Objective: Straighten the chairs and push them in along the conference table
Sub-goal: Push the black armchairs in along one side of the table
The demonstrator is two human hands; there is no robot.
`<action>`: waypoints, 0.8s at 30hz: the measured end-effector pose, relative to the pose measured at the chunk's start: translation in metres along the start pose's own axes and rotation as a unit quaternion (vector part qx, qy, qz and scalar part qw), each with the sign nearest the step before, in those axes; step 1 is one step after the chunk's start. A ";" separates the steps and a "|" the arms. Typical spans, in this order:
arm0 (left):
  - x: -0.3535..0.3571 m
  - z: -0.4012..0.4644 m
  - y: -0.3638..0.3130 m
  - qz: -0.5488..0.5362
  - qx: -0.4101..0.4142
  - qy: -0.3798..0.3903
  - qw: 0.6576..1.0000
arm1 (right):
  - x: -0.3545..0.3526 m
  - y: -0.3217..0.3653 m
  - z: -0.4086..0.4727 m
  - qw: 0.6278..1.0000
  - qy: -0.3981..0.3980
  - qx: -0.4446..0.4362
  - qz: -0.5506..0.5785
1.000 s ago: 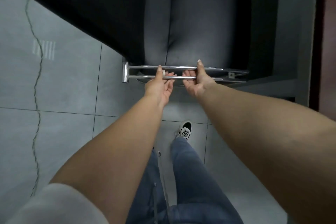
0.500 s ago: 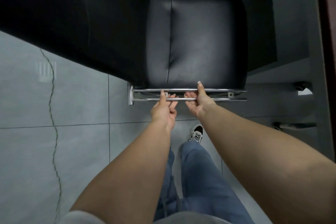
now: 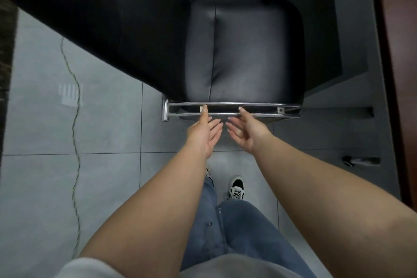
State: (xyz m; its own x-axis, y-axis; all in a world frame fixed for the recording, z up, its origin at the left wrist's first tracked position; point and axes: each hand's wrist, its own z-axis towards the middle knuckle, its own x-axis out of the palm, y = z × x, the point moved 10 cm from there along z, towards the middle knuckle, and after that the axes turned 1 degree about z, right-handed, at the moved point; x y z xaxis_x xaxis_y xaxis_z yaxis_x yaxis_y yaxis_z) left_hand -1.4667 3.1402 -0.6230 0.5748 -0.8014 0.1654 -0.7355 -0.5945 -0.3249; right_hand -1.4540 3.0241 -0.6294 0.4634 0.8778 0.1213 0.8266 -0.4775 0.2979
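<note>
The chair (image 3: 244, 52), black and padded with a chrome double-rail frame (image 3: 234, 109) along its near edge, stands on the grey tiled floor (image 3: 67, 176) with its far end beside a dark conference table (image 3: 90, 18), and no brand or readable writing shows on it, only a small pale tag on the rail too blurred to read. Its legs and backrest cannot be made out, and the table is cut off by the top and left edges. Both hands are spread with loose fingers, gripping nothing: the left hand (image 3: 204, 134) has its thumb tip resting on the rails, the right hand (image 3: 247, 130) likewise, and the other fingers lie just short of the frame.
</note>
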 end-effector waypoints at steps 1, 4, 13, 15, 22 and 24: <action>0.000 -0.004 0.001 0.003 0.009 0.002 1.000 | 0.002 -0.002 -0.004 1.000 0.012 0.000 -0.007; 0.001 -0.029 -0.003 -0.019 0.060 0.001 0.998 | 0.011 0.000 -0.028 0.998 0.052 -0.020 -0.020; -0.022 -0.111 -0.021 -0.039 0.192 -0.049 0.979 | 0.021 0.004 -0.103 0.983 0.114 -0.086 -0.113; -0.036 -0.133 -0.029 -0.044 0.225 -0.068 0.971 | 0.025 0.002 -0.118 0.976 0.114 -0.109 -0.152; -0.072 -0.193 -0.076 -0.073 0.301 -0.081 0.947 | 0.072 -0.006 -0.179 0.941 0.159 -0.185 -0.233; -0.084 -0.202 -0.093 -0.062 0.317 -0.080 0.943 | 0.092 -0.001 -0.194 0.930 0.173 -0.207 -0.249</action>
State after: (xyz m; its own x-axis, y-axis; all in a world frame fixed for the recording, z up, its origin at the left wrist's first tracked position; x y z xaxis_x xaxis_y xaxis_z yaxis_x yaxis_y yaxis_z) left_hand -1.5189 3.2496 -0.4182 0.7260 -0.6785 0.1119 -0.3272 -0.4839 -0.8117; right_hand -1.4747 3.1125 -0.4347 -0.1335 0.9801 0.1469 0.6841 -0.0161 0.7292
